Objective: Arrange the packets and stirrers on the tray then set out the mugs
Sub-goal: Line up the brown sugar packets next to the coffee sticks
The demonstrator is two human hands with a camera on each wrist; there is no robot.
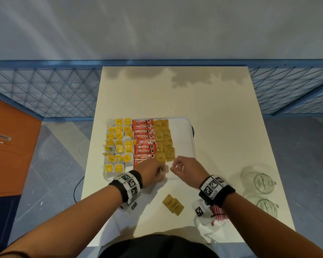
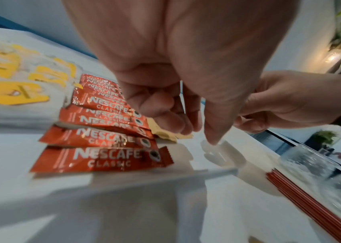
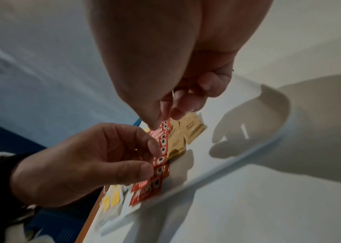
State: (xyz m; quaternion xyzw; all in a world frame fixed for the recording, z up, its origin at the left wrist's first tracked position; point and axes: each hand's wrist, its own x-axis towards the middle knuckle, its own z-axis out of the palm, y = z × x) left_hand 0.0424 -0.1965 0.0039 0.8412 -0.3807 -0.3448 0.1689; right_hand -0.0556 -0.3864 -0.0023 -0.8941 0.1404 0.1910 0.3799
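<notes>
Two hands, left hand (image 1: 153, 173) and right hand (image 1: 183, 167), hover close together over tray (image 1: 184, 131) near edge, fingers curled, contents unclear; leftover brown packets (image 1: 172, 204) lie on table (image 1: 227, 127) body-side of them, diagonal, slightly nearer right.

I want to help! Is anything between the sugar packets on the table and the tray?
Nothing lies between the sugar packets and the tray. Only the left hand and right hand hover over its near edge.

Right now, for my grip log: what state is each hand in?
Left hand: fingers curled; whether it holds anything cannot be told.
Right hand: fingers curled; likewise cannot be told.
</notes>
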